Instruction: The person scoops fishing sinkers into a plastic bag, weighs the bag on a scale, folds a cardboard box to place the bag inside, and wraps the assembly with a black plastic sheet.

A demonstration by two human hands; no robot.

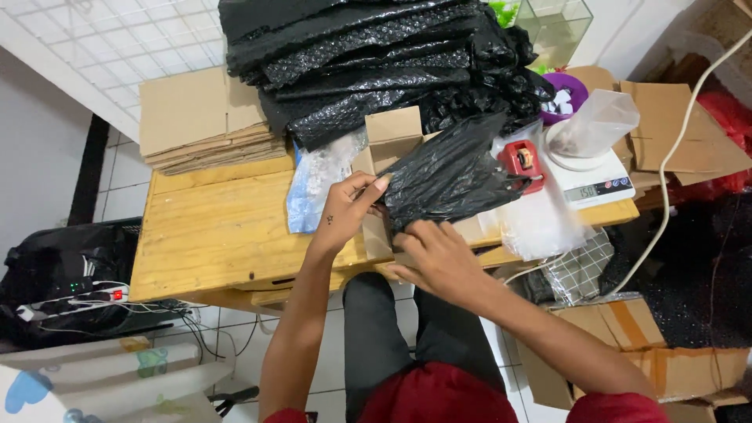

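A small open cardboard box (389, 139) sits on the wooden table (211, 227), and a black bubble-wrap bag (450, 176) lies over its right side. My left hand (347, 210) grips the bag's left edge at the box's opening. At the bag's lower edge, my right hand (439, 258) presses against the box's near side with fingers curled on the bag. A clear plastic bag (317, 184) lies to the left of the box.
A tall stack of black bubble wrap (368, 55) fills the table's far side. Flat cardboard sheets (204, 117) lie at far left. A red tape dispenser (522, 162), a white kitchen scale (595, 176) with a clear bag on it, and cardboard boxes (627, 337) are on the right.
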